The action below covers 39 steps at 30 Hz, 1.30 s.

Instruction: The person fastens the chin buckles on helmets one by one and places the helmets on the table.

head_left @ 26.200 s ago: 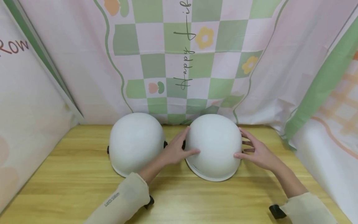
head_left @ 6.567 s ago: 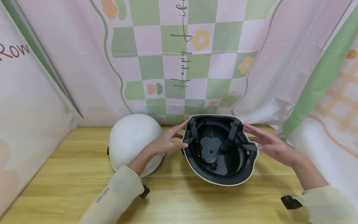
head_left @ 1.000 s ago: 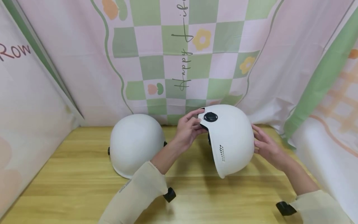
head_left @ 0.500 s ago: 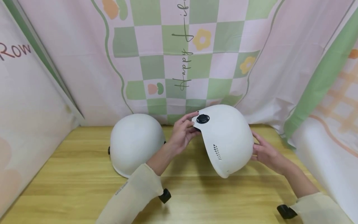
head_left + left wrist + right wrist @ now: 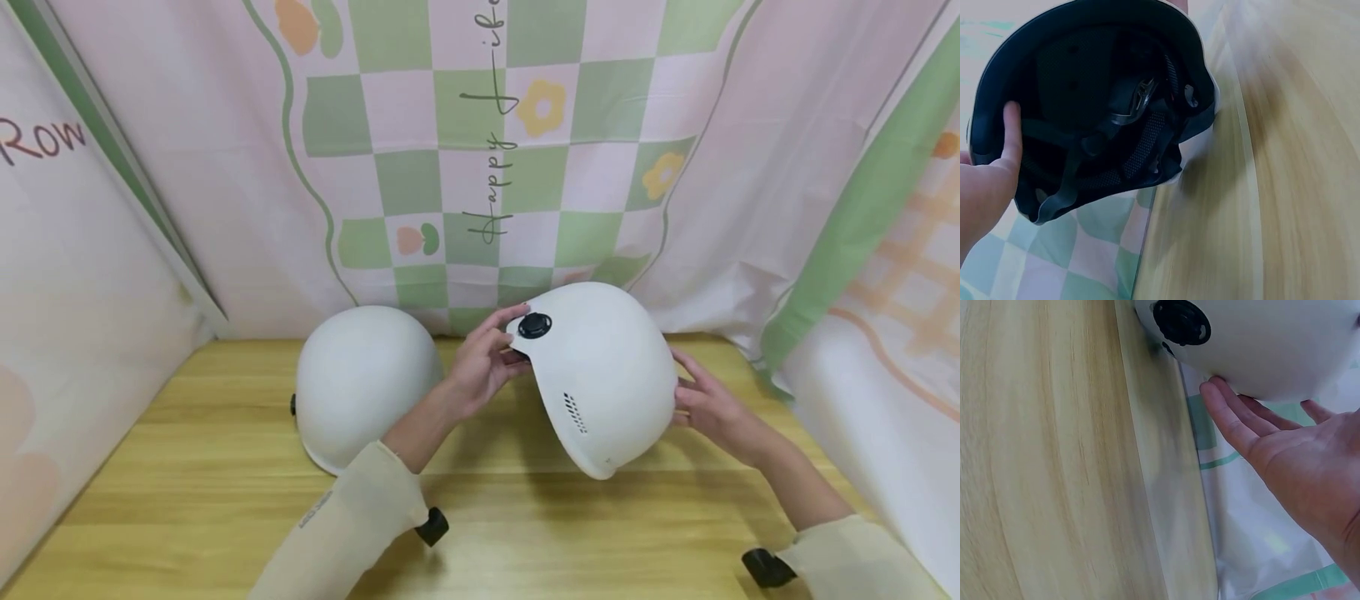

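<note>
A white helmet [image 5: 607, 375] is tilted on its side at the right, its round black side knob [image 5: 535, 325] facing up and its opening turned left. My left hand [image 5: 480, 367] grips its left edge; in the left wrist view a finger reaches over the rim into the black lining [image 5: 1072, 81] with straps. My right hand [image 5: 720, 412] touches the shell from the right with fingers extended, also seen under the shell [image 5: 1285, 350] in the right wrist view, where the hand [image 5: 1310, 462] lies palm up. Whether the helmet touches the table is unclear.
A second white helmet [image 5: 363, 383] stands dome up at the left, right beside my left forearm. Both are on a wooden table [image 5: 187, 517]. A checked curtain [image 5: 472, 167] hangs behind the table, and further cloth hangs at both sides.
Over the last second the right helmet has turned slightly, its knob shifting left and down, and my left hand has moved left with it. Earlier its lining faced the head camera.
</note>
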Motion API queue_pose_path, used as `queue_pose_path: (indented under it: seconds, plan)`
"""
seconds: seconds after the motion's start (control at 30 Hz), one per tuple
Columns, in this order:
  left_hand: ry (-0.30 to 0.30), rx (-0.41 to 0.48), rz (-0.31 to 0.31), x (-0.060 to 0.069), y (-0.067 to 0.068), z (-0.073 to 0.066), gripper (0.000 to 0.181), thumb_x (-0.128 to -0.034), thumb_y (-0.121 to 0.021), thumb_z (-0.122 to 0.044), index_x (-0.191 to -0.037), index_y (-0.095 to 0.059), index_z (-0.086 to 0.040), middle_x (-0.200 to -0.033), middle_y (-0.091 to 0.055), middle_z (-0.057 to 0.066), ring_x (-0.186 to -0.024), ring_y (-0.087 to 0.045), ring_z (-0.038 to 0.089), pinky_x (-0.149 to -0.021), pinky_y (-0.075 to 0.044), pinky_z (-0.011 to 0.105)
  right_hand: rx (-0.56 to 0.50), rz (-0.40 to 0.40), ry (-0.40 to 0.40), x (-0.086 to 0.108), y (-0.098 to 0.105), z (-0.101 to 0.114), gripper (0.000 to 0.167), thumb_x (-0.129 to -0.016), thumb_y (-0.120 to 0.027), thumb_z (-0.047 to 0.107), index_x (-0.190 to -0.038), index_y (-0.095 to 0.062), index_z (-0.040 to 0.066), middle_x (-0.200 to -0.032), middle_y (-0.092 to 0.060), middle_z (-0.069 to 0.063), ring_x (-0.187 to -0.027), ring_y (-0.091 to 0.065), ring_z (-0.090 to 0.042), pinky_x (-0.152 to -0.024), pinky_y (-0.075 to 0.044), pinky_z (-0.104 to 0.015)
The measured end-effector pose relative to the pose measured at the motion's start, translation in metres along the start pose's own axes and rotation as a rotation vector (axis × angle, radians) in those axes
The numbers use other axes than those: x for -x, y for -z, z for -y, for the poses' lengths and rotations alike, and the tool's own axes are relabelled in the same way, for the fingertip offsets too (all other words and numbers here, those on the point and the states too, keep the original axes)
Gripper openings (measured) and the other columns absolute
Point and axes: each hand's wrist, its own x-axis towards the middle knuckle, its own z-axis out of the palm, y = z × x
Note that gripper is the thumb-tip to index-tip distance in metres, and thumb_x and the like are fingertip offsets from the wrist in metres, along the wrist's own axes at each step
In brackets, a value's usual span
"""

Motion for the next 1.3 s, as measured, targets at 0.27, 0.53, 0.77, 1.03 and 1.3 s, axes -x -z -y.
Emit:
queue_pose_path:
  seconds: [0.27,0.53,0.77,1.03,1.3]
  plan:
    - [0.021,-0.155,-0.016,0.003,0.006,-0.002,0.058,-0.0973,-0.036,0.005,-0.154,-0.044,-0.003,-0.140,-0.055,0.021,-0.082,-0.065,0.019,-0.085,-0.058,0.040,0.029,-0.041,0.029,0.001,-0.001,0.001,0.066,-0.107,-0.037,0.000,-0.164,-0.025,0.030,-0.148,-0.049,0.013,-0.127,-0.059,-0.009,-0.096,-0.055,-0.030]
    - [-0.010,-0.341,0.008,0.007,0.015,-0.001,0.060,-0.0995,-0.054,0.003,-0.157,-0.042,-0.004,-0.134,-0.060,0.030,-0.082,-0.067,0.015,-0.081,-0.061,0.037,0.099,-0.080,0.025,0.001,-0.003,0.004,0.076,-0.103,-0.044,-0.007,-0.167,-0.017,0.024,-0.146,-0.047,0.010,-0.125,-0.060,-0.009,-0.096,-0.055,-0.028]
    - [0.022,-0.547,0.004,0.010,0.021,-0.004,0.060,-0.1016,-0.065,-0.012,-0.158,-0.045,-0.019,-0.128,-0.064,0.017,-0.086,-0.064,0.021,-0.066,-0.052,0.029,0.163,-0.116,0.030,0.001,-0.005,0.007,0.076,-0.102,-0.047,-0.006,-0.167,-0.019,0.021,-0.146,-0.047,0.011,-0.123,-0.061,-0.009,-0.094,-0.056,-0.028]
    - [-0.094,-0.977,0.035,0.016,0.024,-0.008,0.074,-0.0927,-0.078,-0.032,-0.158,-0.046,-0.016,-0.165,-0.035,0.006,-0.149,-0.034,0.027,-0.120,-0.032,0.052,0.161,-0.152,0.033,0.001,-0.007,0.006,0.081,-0.097,-0.056,-0.013,-0.166,-0.026,0.017,-0.143,-0.054,0.015,-0.119,-0.062,-0.008,-0.091,-0.056,-0.025]
    - [-0.149,-1.115,0.061,0.015,0.022,-0.009,0.089,-0.0847,-0.087,-0.033,-0.158,-0.043,-0.009,-0.162,-0.042,0.009,-0.150,-0.037,0.027,-0.120,-0.034,0.048,0.118,-0.151,0.067,-0.001,-0.011,0.004,0.087,-0.092,-0.061,-0.019,-0.165,-0.028,0.015,-0.141,-0.060,0.013,-0.119,-0.063,-0.008,-0.091,-0.057,-0.026]
